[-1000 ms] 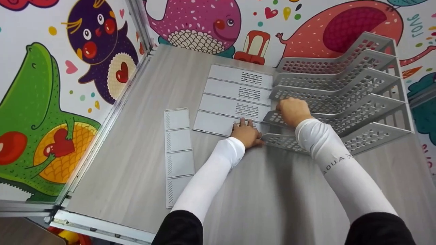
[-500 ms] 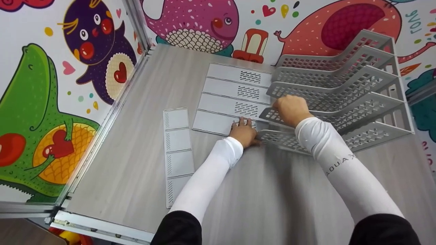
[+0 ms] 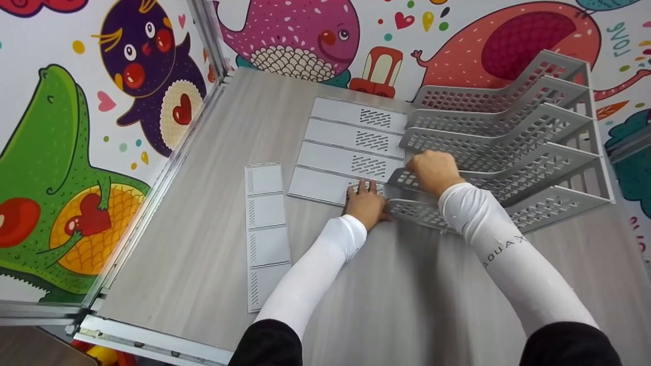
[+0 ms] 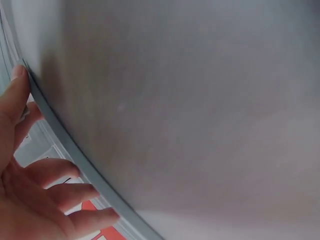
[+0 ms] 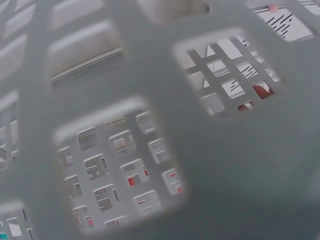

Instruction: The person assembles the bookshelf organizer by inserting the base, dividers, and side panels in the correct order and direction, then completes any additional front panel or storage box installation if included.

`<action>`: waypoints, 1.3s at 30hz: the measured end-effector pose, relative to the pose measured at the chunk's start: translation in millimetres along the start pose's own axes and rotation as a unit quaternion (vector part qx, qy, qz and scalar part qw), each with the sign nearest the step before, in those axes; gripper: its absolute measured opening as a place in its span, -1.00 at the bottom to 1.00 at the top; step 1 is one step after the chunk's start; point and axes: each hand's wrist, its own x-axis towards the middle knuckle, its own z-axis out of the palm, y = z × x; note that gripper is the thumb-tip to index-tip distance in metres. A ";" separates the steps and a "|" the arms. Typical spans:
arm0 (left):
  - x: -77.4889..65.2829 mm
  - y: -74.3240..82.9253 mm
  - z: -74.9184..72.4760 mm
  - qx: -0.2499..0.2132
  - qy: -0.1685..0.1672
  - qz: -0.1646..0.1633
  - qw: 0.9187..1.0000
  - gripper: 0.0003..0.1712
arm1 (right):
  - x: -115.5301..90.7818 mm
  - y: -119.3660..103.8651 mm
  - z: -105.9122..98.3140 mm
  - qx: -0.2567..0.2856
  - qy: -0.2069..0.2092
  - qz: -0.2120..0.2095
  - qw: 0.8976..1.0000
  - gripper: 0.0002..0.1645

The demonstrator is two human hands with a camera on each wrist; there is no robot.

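Observation:
A grey plastic file rack (image 3: 554,152) with several perforated, stepped dividers lies at the right, beside a flat pale panel (image 3: 330,152) with slotted patches. My right hand (image 3: 435,172) grips one of the rack's dividers near its low end, fingers curled over the edge. The right wrist view is filled by a blurred grey perforated wall (image 5: 215,150); no hand shows there. My left hand (image 3: 367,206) rests with spread fingers on the panel's near right corner, by the rack's front divider. In the left wrist view, its fingers (image 4: 70,195) lie along a grey edge (image 4: 85,165).
A narrow pale panel (image 3: 267,229), scored into sections, lies on the wood-look table (image 3: 203,244) left of the left forearm. Walls with cartoon animals (image 3: 305,35) stand behind and to the left. A metal frame rail (image 3: 152,338) runs along the table's front left.
The right hand, holding the divider, has shifted slightly left, and the divider's low end has moved left with it. The left hand stays at the panel's corner.

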 end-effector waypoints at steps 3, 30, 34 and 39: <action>-0.8 2.2 1.7 0.004 -0.009 0.003 1.000 -0.30 | -2.5 2.9 3.4 0.005 -0.001 -0.004 1.000 -0.75; 4.7 -9.0 -7.2 -0.013 -0.060 0.030 0.998 -0.46 | -68.8 -16.1 30.8 0.106 0.061 -0.061 0.991 -0.82; 5.0 -11.0 -10.7 -0.012 -0.067 0.034 0.997 -0.48 | -65.0 -13.0 29.9 0.131 0.051 -0.090 0.986 -0.85; 4.3 -12.2 -12.1 -0.012 -0.072 0.036 0.997 -0.48 | -63.0 -8.4 28.6 0.142 0.038 -0.108 0.983 -0.90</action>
